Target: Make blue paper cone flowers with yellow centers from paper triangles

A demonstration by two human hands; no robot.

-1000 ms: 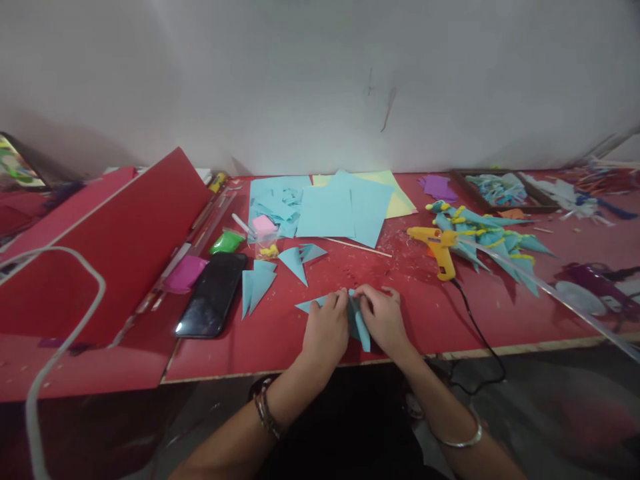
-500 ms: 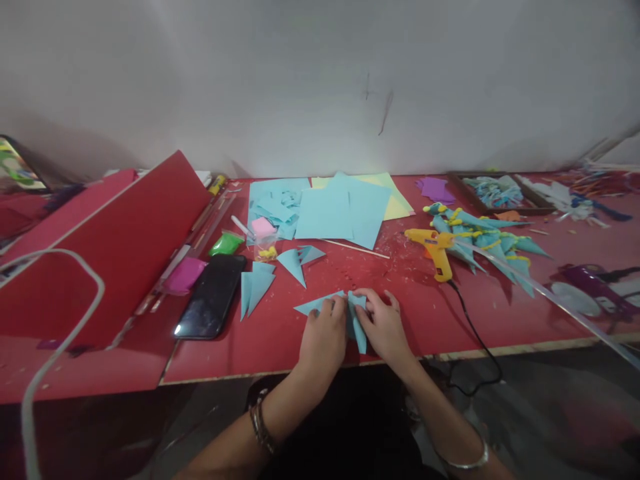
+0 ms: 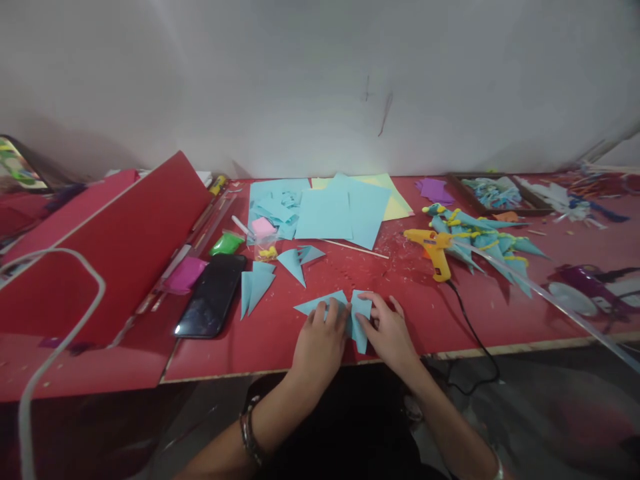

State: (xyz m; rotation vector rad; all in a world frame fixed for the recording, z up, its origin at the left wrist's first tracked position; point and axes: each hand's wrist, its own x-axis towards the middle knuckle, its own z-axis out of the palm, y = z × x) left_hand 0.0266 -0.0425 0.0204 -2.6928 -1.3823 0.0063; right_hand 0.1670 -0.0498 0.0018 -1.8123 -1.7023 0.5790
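Note:
Near the table's front edge, a piece of folded light blue paper (image 3: pixel 361 313) lies between my two hands, its pointed left part reaching out past my left fingers. Curled fingers of my left hand (image 3: pixel 321 337) press and hold the paper's left side against the table; the thumb is hidden. My right hand (image 3: pixel 393 333) pinches the right flap between thumb and forefinger, other fingers loosely bent. Further back lie folded blue paper cones (image 3: pixel 257 288) and a second group of cones (image 3: pixel 295 265).
A black phone (image 3: pixel 213 297) lies to the left, beside a tilted red board (image 3: pixel 125 260). Blue sheets (image 3: pixel 325 215) and a thin stick (image 3: pixel 355 249) lie at the back. On the right are a yellow glue gun (image 3: pixel 434 253) with its cord and decorated blue cones (image 3: pixel 493 247).
My right hand has shifted slightly right, and the paper's right flap shows wider. The fingers of my left hand have flattened a little over the paper.

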